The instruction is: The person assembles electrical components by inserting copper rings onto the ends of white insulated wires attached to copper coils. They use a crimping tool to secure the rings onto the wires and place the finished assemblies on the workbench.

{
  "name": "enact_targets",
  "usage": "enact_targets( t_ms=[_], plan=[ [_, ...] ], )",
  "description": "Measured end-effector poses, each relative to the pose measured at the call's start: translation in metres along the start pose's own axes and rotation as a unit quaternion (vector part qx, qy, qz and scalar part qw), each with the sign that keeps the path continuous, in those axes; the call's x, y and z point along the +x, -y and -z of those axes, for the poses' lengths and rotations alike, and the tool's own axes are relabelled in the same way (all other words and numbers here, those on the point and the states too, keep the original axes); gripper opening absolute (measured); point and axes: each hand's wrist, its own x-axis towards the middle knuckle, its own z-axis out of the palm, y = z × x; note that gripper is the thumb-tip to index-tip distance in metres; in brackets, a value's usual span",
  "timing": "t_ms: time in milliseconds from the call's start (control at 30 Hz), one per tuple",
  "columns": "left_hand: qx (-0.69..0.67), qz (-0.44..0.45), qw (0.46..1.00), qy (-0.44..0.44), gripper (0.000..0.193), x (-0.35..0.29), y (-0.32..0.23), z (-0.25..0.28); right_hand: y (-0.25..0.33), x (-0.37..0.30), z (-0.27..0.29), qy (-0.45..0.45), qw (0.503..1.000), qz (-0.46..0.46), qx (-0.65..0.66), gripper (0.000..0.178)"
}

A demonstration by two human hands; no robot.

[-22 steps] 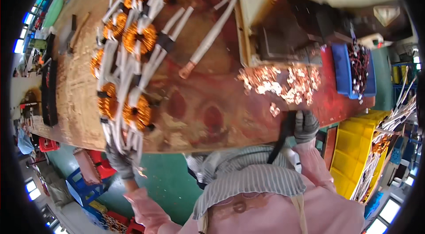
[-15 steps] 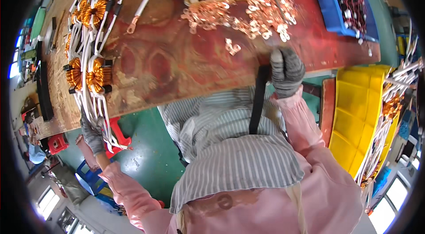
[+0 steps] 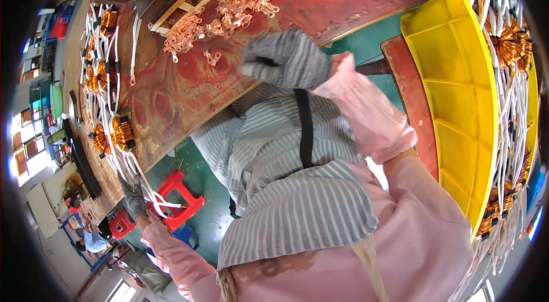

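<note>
My left hand (image 3: pixel 135 198), in a grey knit glove, is closed around the white cables (image 3: pixel 124 166) that hang over the table's near left edge. Those cables lead from copper-wound ring coils (image 3: pixel 113 135) lying in a row along the left. My right hand (image 3: pixel 289 62), gloved alike, hovers above the near table edge with its fingers curled toward the thumb. Whatever it may pinch cannot be made out, as the fingertips are blurred. Below it a black strap (image 3: pixel 306 130) runs down over the striped apron (image 3: pixel 297 205); its upper end is hidden behind the hand.
Loose copper cable lugs (image 3: pixel 234 7) are heaped beside a wooden pallet-like tray (image 3: pixel 194 2) on the worn red table (image 3: pixel 171 93). A yellow bin (image 3: pixel 457 90) stands at the right, with more coils and cables (image 3: pixel 506 96) beyond. Red stools (image 3: pixel 180 199) stand on the green floor.
The view has swung toward the right, bringing more of the yellow bin in. My right hand has moved left along the near edge, its fingers reaching left. My left hand stays at the cables.
</note>
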Motion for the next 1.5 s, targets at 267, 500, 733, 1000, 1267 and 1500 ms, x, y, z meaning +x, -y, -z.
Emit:
enact_targets(
  t_ms=[267, 500, 733, 1000, 1267, 1500],
  plan=[
    [0.045, 0.026, 0.991, -0.122, 0.071, -0.016, 0.029, -0.026, -0.006, -0.030, 0.031, -0.162, 0.971, -0.160, -0.075, 0.016],
    [-0.010, 0.015, 0.981, -0.193, 0.067, -0.033, -0.010, -0.047, -0.023, -0.017, 0.003, -0.309, 0.898, -0.100, -0.295, 0.012],
    [0.052, -0.006, 0.970, -0.236, 0.062, -0.048, -0.022, -0.045, -0.035, -0.013, 0.001, -0.322, 0.896, -0.066, -0.299, 0.010],
    [0.050, -0.053, 0.920, -0.385, 0.049, -0.079, -0.112, 0.024, -0.033, -0.018, 0.006, -0.275, 0.904, -0.079, -0.318, 0.011],
    [0.070, -0.281, 0.948, -0.131, 0.050, 0.068, -0.291, -0.033, -0.025, -0.020, 0.002, -0.281, 0.893, -0.095, -0.338, 0.013],
    [0.196, -0.227, 0.950, -0.084, 0.034, 0.194, -0.313, -0.104, -0.024, -0.018, 0.002, -0.273, 0.890, -0.053, -0.363, 0.016]
  ],
)
